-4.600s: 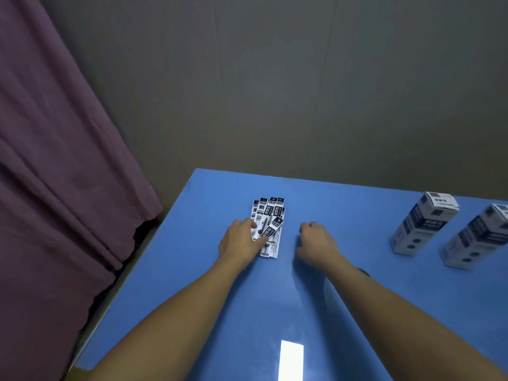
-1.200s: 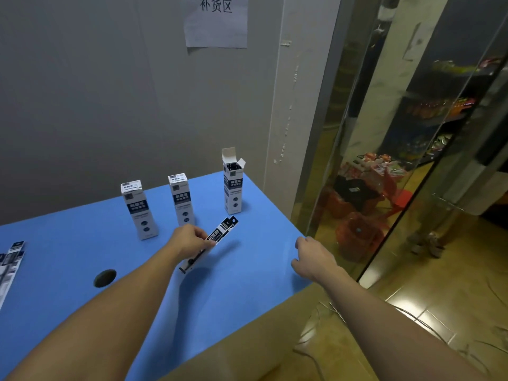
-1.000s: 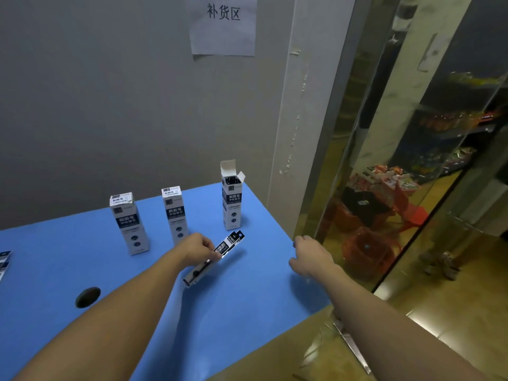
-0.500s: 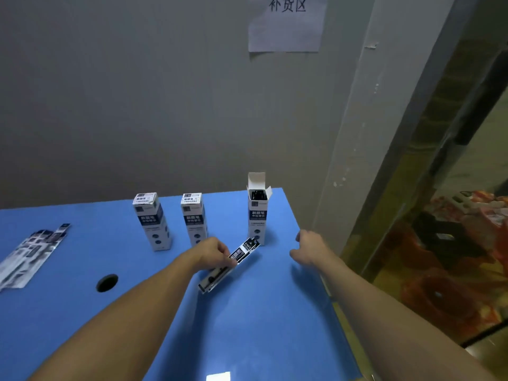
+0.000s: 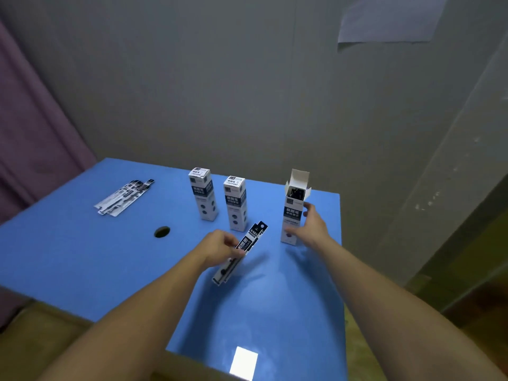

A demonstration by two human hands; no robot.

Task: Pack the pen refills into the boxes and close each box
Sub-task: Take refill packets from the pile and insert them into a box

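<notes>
Pen refills (image 5: 242, 250), a small packaged bunch, pinched in the left hand (image 5: 220, 247) above the blue counter (image 5: 82, 259), tilted, top end pointing up-right toward the open box (image 5: 293, 213), lower end hanging down-left past the fingers (image 5: 233, 242), which are curled round the packs. Bunch is near the open box, not touching it. Open box stands upright near the counter's far right corner, top flap up, side flaps out, dark contents visible in the mouth. Right hand (image 5: 310, 225) is at the box's right side, thumb and fingers spread moderately wide on either side of it; contact cannot be told for sure, nothing clearly gripped. Two closed boxes stand upright to the left of the open one: closed box (image 5: 235, 203) just behind the held refills, second closed box (image 5: 203, 194) further left, the two near each other but apart. Loose pile of refills (image 5: 125, 197) lies flat at the far left of the counter, well apart from the boxes. Round cable hole (image 5: 162, 231) in the counter between pile and hands. Purple curtain (image 5: 33, 127) at left, grey wall behind with a paper sheet (image 5: 390, 19) stuck high at right.
</notes>
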